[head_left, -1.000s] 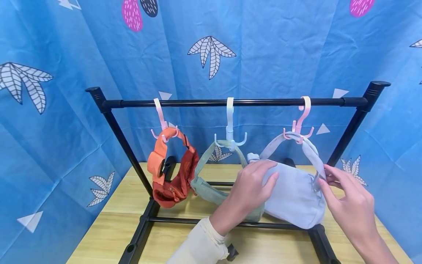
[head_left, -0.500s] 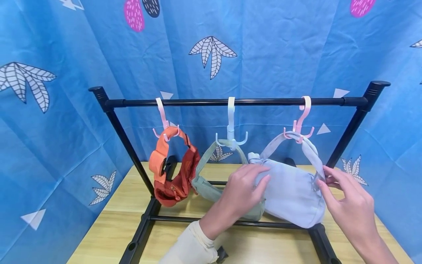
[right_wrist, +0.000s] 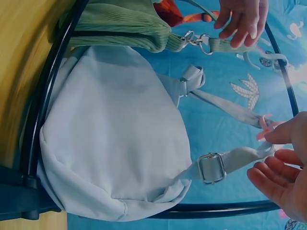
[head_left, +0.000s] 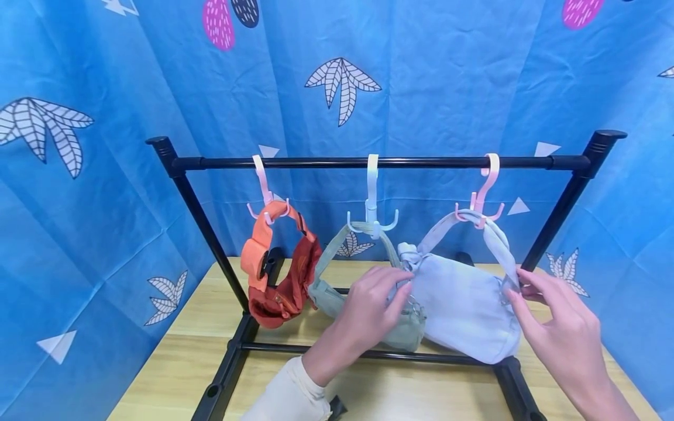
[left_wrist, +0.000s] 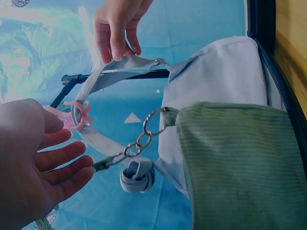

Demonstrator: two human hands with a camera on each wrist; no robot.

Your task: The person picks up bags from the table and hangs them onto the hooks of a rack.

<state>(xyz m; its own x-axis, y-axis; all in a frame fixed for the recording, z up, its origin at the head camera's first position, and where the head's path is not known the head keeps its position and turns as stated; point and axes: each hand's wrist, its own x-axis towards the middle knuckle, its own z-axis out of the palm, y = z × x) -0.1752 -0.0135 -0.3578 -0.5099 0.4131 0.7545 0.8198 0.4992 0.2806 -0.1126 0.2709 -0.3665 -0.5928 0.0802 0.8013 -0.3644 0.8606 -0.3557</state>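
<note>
A pale blue fabric bag (head_left: 458, 310) hangs by its strap (head_left: 499, 248) from a pink hook (head_left: 479, 202) on the right. My right hand (head_left: 566, 316) pinches this strap between thumb and fingers, above the metal buckle (right_wrist: 211, 168). My left hand (head_left: 368, 301) is in front of a green corduroy bag (left_wrist: 235, 153), which hangs from a light blue hook (head_left: 371, 204). Its fingers are loosely bent, and the fingertips are right at the green strap's end (left_wrist: 101, 165), beside metal rings (left_wrist: 139, 141). The pale blue strap also carries a knot (left_wrist: 138, 175).
A red bag (head_left: 281, 298) with an orange strap hangs from another pink hook (head_left: 263, 184) at the left. All hooks sit on the top bar (head_left: 316, 163) of a black rack standing on a wooden table (head_left: 184, 345). A blue patterned curtain (head_left: 447, 76) surrounds it.
My left hand has moved left and slightly down, off the front of the pale blue bag to the green bag. The right hand stays at the strap.
</note>
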